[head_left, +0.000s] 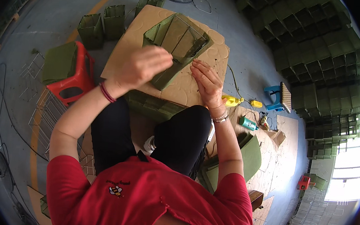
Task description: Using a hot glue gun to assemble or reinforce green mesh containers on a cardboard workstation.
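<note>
A green fabric-covered box on a wire frame (166, 75) lies tilted on the cardboard-topped work surface (123, 52), its inside and thin wires showing. My left hand (143, 66), slightly blurred, is over the box's left near part, fingers drawn together; a small dark bit shows at their tips. Close to the box's right edge, my right hand (208, 83) has its fingers pressed together in a pinch. What either hand pinches is hidden or too small to name.
Several green boxes (91, 29) stand on the floor at the far left. A red stool (73, 79) carries green panels. Wire frames (45, 113) lie beside it. To the right are a yellow tool (232, 101), a teal bottle (248, 123), a blue stool (274, 98) and tall stacks of green boxes (317, 56).
</note>
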`<state>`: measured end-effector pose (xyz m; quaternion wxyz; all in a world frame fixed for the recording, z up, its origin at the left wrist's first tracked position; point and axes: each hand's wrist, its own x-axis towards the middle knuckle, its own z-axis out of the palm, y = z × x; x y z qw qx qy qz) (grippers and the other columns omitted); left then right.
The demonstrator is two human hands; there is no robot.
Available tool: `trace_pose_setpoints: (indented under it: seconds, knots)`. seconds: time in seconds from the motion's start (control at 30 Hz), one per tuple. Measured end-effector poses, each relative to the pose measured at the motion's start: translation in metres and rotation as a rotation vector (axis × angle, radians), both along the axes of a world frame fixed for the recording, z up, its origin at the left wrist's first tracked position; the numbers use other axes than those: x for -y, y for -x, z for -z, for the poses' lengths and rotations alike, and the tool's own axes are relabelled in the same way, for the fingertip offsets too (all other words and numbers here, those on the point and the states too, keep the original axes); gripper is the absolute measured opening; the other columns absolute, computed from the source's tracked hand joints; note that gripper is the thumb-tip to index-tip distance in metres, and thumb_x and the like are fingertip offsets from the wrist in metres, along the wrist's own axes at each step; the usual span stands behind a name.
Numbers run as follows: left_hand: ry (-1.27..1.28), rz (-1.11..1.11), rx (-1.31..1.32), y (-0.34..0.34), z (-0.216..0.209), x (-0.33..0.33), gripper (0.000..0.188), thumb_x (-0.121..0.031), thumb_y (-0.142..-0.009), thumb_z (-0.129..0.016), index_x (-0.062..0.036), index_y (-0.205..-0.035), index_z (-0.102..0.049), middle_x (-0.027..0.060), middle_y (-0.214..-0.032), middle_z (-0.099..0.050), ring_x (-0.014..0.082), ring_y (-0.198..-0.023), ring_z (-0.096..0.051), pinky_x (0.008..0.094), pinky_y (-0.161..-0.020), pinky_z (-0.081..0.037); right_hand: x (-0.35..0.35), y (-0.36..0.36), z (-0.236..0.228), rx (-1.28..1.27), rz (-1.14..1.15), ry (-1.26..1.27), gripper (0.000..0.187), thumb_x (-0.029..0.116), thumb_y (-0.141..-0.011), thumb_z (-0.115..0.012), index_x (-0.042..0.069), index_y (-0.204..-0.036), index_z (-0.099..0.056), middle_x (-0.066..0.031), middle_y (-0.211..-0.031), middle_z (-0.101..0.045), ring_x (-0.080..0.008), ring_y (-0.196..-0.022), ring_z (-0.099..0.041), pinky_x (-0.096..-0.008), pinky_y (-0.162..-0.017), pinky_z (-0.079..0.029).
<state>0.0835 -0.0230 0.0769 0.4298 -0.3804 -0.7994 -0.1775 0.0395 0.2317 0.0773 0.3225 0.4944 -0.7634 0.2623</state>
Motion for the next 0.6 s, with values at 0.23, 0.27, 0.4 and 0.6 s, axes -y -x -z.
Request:
trace_pose_setpoints:
  seconds: [0.23, 0.27, 0.4, 0.6]
  knots:
    - [-0.134, -0.068, 0.009, 0.015, 0.006, -0.019, 0.030, -0.016, -0.087, -0.063, -0.0006, -0.113, -0.062, 0.0126, -0.120, -0.061, 0.0291, -0.117, -0.056, 0.0420, -0.099, -0.045, 0.001, 0.041, -0.022, 0.254, 0.204, 0.212, 0.029, 0.004, -0.086, -0.062, -0.002, -0.114, -0.062, -0.0157, -0.116, -0.065, -0.0300, -0.107, -0.063, -0.0356, -0.090, -0.051]
    - [-0.213, -0.154, 0.032, 0.020, 0.000, -0.014, 0.041, -0.024, -0.093, -0.059, -0.0001, -0.125, -0.056, 0.0152, -0.129, -0.056, 0.0315, -0.125, -0.051, 0.0445, -0.105, -0.040, -0.001, 0.047, -0.029, 0.512, 0.327, 0.325, 0.032, 0.013, -0.094, -0.057, -0.003, -0.121, -0.059, -0.0164, -0.121, -0.063, -0.0297, -0.112, -0.061, -0.0356, -0.094, -0.049]
    - [-0.609, -0.302, 0.245, 0.048, 0.026, -0.007, 0.062, -0.042, -0.099, -0.047, 0.0012, -0.142, -0.036, 0.0208, -0.143, -0.040, 0.0347, -0.136, -0.036, 0.0447, -0.112, -0.031, -0.008, 0.106, 0.005, 0.888, -0.028, 0.542, 0.056, 0.040, -0.103, -0.038, -0.006, -0.132, -0.050, -0.0180, -0.129, -0.058, -0.0280, -0.121, -0.054, -0.0351, -0.103, -0.042]
    - [-0.740, 0.167, 0.714, 0.082, 0.031, 0.035, 0.071, -0.056, -0.100, -0.029, -0.0040, -0.149, -0.029, 0.0147, -0.149, -0.037, 0.0264, -0.141, -0.031, 0.0382, -0.116, -0.020, -0.001, 0.058, 0.027, 1.322, -0.383, 0.666, 0.071, 0.051, -0.103, -0.026, -0.009, -0.140, -0.039, -0.0204, -0.139, -0.048, -0.0285, -0.130, -0.046, -0.0381, -0.114, -0.030]
